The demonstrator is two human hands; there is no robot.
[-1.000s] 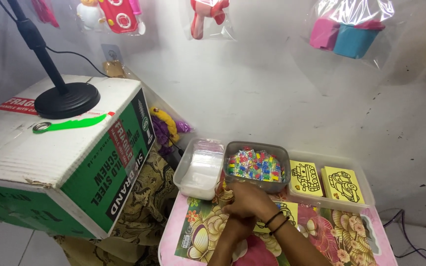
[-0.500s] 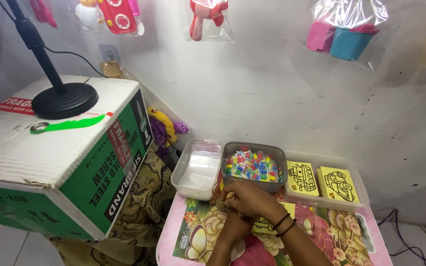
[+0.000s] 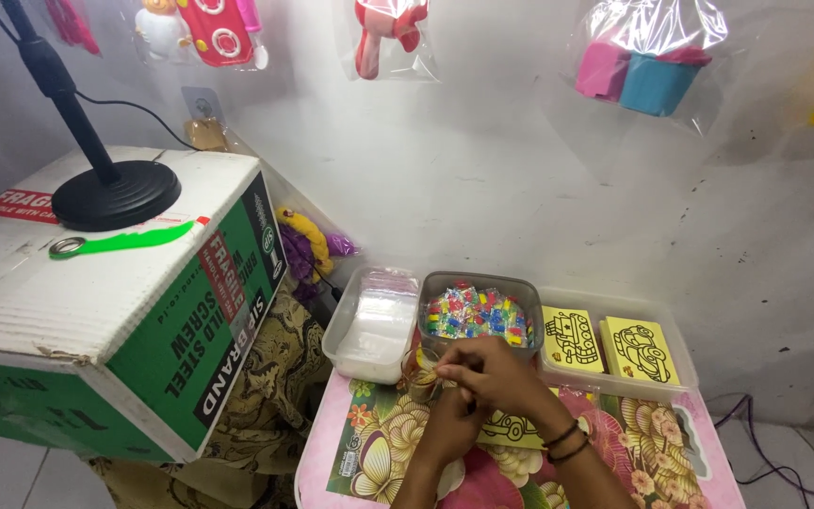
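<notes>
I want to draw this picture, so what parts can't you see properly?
Head view, the only one:
- What the fingers pinch: the right hand covers it, and it is too small.
- The left hand: mostly hidden behind the right one.
- The yellow card on the table: the arms hide most of it.
- The black stand on the cardboard box: its top is cut off by the upper edge.
- The coloured bits in the grey tub: too small to tell.

Just behind the fingers [image 3: 454, 372] sits the bead tub [image 3: 478, 311] (bag tub [image 3: 374, 320] left, card tray [image 3: 614, 344] right), all on the worktop [image 3: 699, 452].
</notes>
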